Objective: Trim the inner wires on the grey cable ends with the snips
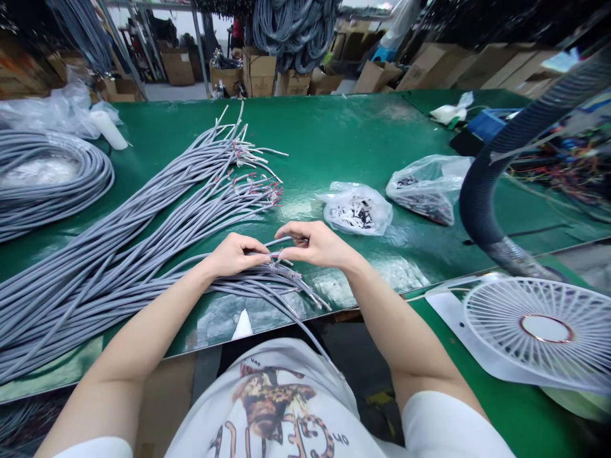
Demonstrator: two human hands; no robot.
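My left hand pinches a gray cable at mid-frame. My right hand is at its end, fingers curled; can't tell if gripping. Cable bundles span desk left; parts bag right of center.

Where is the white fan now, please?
In the head view, the white fan is at the right, just below the lower end of the dark hose.
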